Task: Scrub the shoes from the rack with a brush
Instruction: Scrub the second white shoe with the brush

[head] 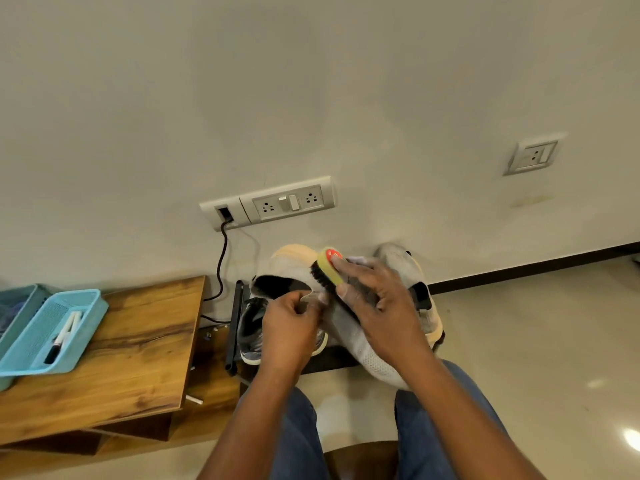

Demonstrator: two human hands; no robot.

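Observation:
I hold a light grey knit shoe [360, 344] with a cream sole in front of me, above the black shoe rack [233, 327]. My left hand [291, 327] grips it by the collar near the opening. My right hand [377, 299] grips a yellow brush [327, 271] with black bristles and a red end. The bristles press against the shoe's upper. A second grey shoe [408, 268] of the same kind lies behind my right hand. A dark grey-blue sneaker [251, 327] sits on the rack below my left hand.
A wooden bench [121, 351] stands at the left with a turquoise basket [86, 306] holding markers. A black cable [221, 261] runs down from the wall socket panel [270, 202]. My knees in blue jeans [298, 427] are below. Glossy tiled floor [536, 341] lies to the right.

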